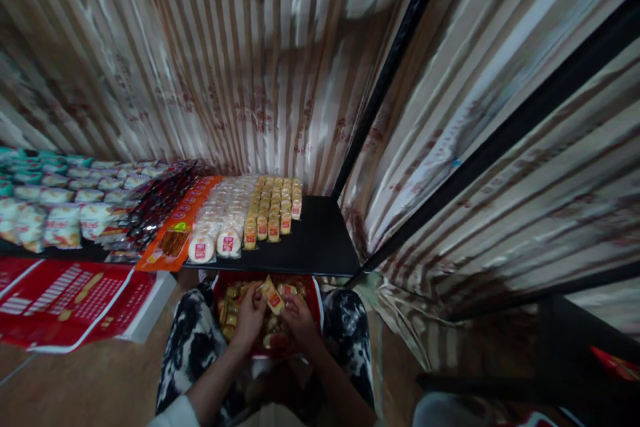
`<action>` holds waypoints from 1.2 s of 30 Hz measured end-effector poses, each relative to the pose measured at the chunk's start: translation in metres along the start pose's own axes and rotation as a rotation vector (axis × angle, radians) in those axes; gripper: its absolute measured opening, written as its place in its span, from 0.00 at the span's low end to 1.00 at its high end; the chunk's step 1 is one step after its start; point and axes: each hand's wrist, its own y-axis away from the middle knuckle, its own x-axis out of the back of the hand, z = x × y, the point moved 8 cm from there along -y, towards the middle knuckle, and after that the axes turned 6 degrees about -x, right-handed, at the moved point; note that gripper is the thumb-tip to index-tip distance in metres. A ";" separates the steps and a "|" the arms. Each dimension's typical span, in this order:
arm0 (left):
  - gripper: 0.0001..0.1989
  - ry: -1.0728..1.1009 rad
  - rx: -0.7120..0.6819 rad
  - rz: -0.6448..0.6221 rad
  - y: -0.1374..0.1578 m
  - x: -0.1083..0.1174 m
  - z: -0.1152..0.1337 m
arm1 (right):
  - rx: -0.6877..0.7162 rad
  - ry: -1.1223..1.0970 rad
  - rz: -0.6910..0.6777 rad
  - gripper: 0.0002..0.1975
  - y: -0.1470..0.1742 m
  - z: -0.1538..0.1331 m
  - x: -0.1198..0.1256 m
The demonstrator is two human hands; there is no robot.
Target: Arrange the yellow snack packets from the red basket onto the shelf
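This looks like a small shop, or the stock corner of one. A black shelf (320, 233) carries packaged snacks in close rows, grouped by kind: white bags (63, 225), dark packets (163, 203), an orange packet (175, 235), round white packets (229, 242) and small yellow packets (274, 227). A red printed box (65, 307) sits below its front edge, and a red tub (317, 307) holds more wrapped pieces (230, 313). Pleated cloth (225, 67) hangs behind the black frame (383, 87).

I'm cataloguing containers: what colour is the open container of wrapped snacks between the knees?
The open container is red with a whitish rim, clearest in the head view.
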 end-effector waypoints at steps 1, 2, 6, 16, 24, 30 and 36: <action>0.20 -0.038 -0.027 -0.006 -0.004 -0.001 0.008 | 0.009 0.025 -0.003 0.13 -0.001 -0.005 0.003; 0.19 -0.078 -0.057 -0.015 -0.007 -0.002 0.016 | 0.032 0.079 -0.015 0.13 -0.003 -0.012 0.006; 0.20 -0.186 -0.172 -0.105 -0.022 -0.014 0.044 | 0.161 0.324 0.017 0.14 -0.009 -0.051 0.028; 0.25 -0.252 -0.287 -0.102 -0.071 -0.053 0.104 | 0.206 0.206 0.198 0.15 -0.067 -0.093 0.068; 0.22 -0.158 -0.350 0.024 -0.100 -0.090 0.123 | 0.219 0.177 0.358 0.14 -0.139 -0.105 0.087; 0.23 -0.107 -0.258 -0.086 -0.123 -0.121 0.112 | 0.153 0.268 0.341 0.16 -0.183 -0.105 0.080; 0.26 -0.048 -0.166 -0.125 -0.148 -0.131 0.108 | 0.105 0.375 0.307 0.18 -0.206 -0.111 0.075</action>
